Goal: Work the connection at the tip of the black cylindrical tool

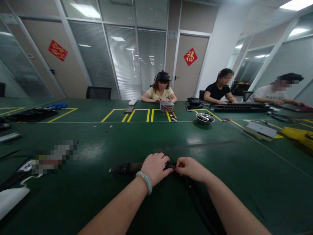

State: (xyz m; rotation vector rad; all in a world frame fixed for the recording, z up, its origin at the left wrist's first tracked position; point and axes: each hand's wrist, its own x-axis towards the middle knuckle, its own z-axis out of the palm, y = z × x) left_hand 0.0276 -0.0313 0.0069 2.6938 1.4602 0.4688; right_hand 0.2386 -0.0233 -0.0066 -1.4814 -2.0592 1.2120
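A long black tool (126, 168), like an electric screwdriver, lies on the green table (171, 140) just in front of me, its tip pointing left. My left hand (155, 168) is wrapped round its right part; a pale green bangle sits on that wrist. My right hand (190, 168) is closed in a pinch at the tool's right end, where a black cable (195, 200) runs back toward me. What the right fingers pinch is too small to make out.
Three people sit across the table. Near them are a grey box with coloured wires (167, 107), a metal bowl (204, 118), a black keyboard-like tray (239, 107) and a yellow object (297, 134). White and black items lie at the left edge (12, 195).
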